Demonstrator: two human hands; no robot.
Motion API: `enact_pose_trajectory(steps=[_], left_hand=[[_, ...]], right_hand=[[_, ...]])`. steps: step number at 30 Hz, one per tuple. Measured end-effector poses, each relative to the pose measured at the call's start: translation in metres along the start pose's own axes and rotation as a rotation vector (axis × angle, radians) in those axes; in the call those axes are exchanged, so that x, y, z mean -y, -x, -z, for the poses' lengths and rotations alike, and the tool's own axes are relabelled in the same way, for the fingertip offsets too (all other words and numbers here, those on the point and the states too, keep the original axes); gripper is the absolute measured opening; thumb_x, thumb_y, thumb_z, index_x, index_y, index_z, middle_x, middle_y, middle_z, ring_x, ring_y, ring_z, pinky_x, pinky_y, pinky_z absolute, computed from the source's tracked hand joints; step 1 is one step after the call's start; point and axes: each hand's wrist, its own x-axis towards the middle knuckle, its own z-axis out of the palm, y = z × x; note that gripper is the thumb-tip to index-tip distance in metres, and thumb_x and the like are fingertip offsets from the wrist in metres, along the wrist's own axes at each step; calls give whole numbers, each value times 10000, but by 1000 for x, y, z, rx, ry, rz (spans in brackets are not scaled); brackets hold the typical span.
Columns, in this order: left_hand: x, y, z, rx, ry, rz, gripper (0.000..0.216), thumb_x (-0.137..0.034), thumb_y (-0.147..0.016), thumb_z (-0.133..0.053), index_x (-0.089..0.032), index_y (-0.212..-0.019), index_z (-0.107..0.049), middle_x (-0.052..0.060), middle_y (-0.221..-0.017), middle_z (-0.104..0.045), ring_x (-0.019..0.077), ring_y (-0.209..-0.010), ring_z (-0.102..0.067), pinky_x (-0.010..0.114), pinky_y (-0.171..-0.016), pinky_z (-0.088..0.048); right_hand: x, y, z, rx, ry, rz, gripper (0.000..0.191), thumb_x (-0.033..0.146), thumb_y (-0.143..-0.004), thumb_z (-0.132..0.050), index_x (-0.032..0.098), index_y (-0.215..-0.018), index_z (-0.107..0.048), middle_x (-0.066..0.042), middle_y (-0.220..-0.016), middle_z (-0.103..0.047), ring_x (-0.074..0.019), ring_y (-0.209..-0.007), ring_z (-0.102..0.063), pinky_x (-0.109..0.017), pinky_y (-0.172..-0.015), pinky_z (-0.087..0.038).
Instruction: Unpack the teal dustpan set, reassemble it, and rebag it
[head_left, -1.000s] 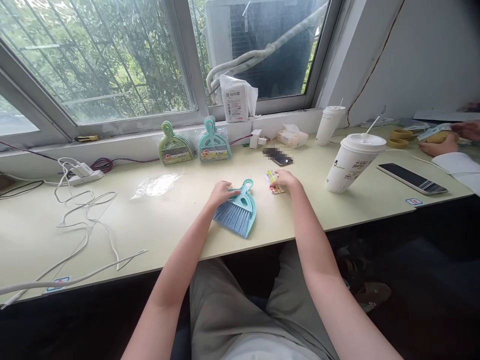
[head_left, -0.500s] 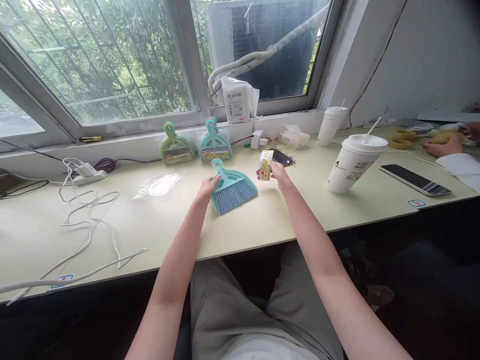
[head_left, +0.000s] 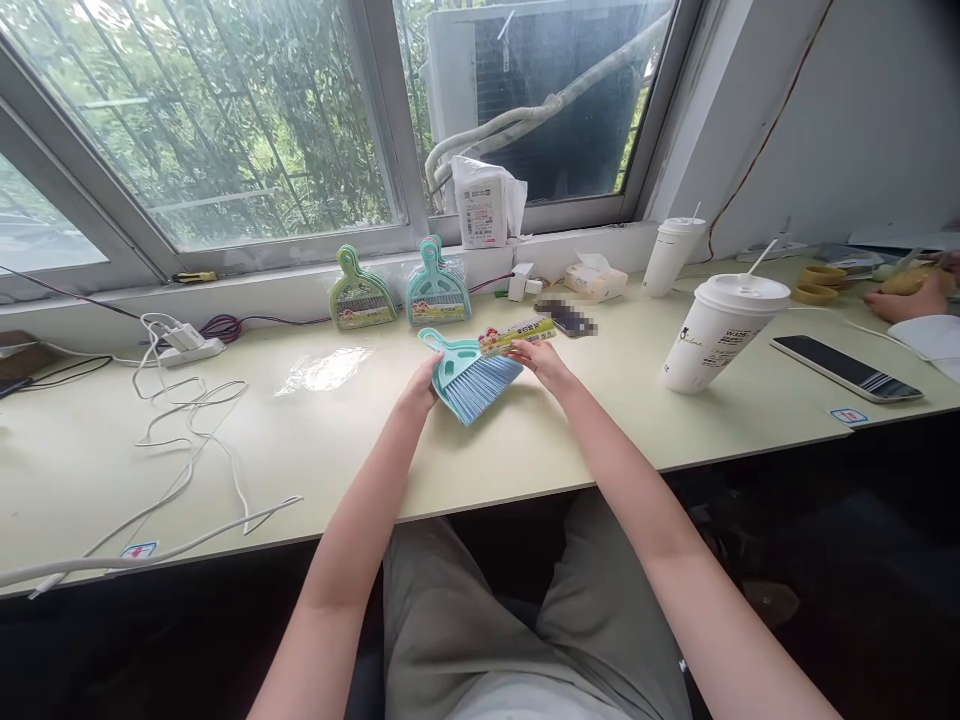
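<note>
My left hand [head_left: 423, 385] grips the left edge of a mint-green dustpan and brush set [head_left: 454, 352], its blue-grey bristles slanting down toward the table front. In my right hand [head_left: 546, 362] is a printed cardboard label [head_left: 517, 338], yellow-green with red pictures and dark lettering. The label lies level across the upper right part of the set; whether it touches it I cannot tell. Behind stand two wrapped dustpan sets against the sill, a yellow-green one [head_left: 361, 292] and a mint one [head_left: 437, 287]. A crumpled clear plastic wrapper [head_left: 324, 370] rests to the left.
White cables [head_left: 191, 425] and a power strip [head_left: 191, 350] sprawl on the left. To the right are a large lidded cup [head_left: 720, 335], a smaller cup [head_left: 671, 258], a phone [head_left: 844, 367] and tissues [head_left: 596, 280]. Another person's hand [head_left: 911, 300] shows far right.
My right hand has turned the label from upright to level and brought it left over the dustpan set. The set, still in my left hand, has tilted slightly.
</note>
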Motion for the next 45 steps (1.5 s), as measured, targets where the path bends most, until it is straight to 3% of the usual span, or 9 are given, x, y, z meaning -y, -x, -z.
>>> enact_pose_trajectory(steps=[5,10,13,18,23,34,37,40,45], left_hand=[[-3,7,-9,-90,152,-7,182,-249,-723,-683,-174,-878,-621,68,-826,-699,226,-882,-670,360,-823,-552],[-3,12,-16,-33,217,-1,334,-456,-818,-587,-173,-994,-614,101,-943,-705,269,-980,-654,411,-827,-548],[-3,18,-23,7,166,-14,393,-472,-792,-637,-193,-1064,-585,87,-984,-700,256,-961,-657,385,-802,-547],[0,24,-29,186,106,-132,569,-201,-595,-803,-194,-1099,-539,68,-1049,-684,239,-961,-653,361,-832,-533],[1,25,-31,154,95,-160,574,-154,-540,-793,-160,-1056,-543,90,-1031,-684,261,-987,-642,387,-868,-518],[1,26,-33,131,143,-194,548,-109,-484,-780,-135,-994,-580,94,-1005,-693,301,-1053,-616,425,-949,-482],[-2,26,-29,161,154,-199,575,-113,-508,-777,-139,-1052,-592,90,-1013,-696,308,-1072,-612,441,-982,-464],[-8,29,-25,269,137,-215,655,-111,-541,-777,-164,-1161,-573,85,-1055,-691,306,-1119,-593,445,-1021,-439],[-15,32,-14,364,79,-202,724,-132,-566,-784,-183,-1247,-545,90,-1117,-674,317,-1157,-572,452,-1037,-428]], right_hand=[[7,5,0,77,34,2,169,295,-808,-679,135,-836,-633,-81,-941,-694,-104,-686,-661,-163,-514,-476],[-5,3,-7,197,276,-82,274,343,-725,-759,115,-843,-664,-110,-926,-706,-71,-490,-576,-168,-362,-331],[-17,0,-15,154,368,-53,317,295,-676,-794,134,-893,-629,-96,-903,-711,-101,-506,-596,-184,-366,-380],[-23,-1,-19,38,490,38,481,307,-673,-783,201,-1021,-468,-8,-820,-702,-105,-475,-594,-221,-437,-470],[-16,6,-20,-45,692,74,493,403,-687,-760,230,-970,-394,58,-677,-663,-97,-404,-550,-218,-460,-439],[-21,4,-29,-144,417,-42,526,410,-612,-796,238,-853,-361,68,-657,-567,-71,-483,-441,-185,-440,-326],[-17,2,-27,-145,225,8,513,533,-659,-746,238,-804,-352,61,-601,-500,-68,-460,-365,-187,-409,-267],[-13,-2,-20,-177,77,93,493,692,-755,-561,238,-779,-372,43,-595,-461,-70,-443,-319,-196,-392,-230],[-9,-5,-6,-123,10,243,441,695,-828,-399,298,-993,-496,4,-851,-596,-102,-622,-532,-202,-469,-367]])
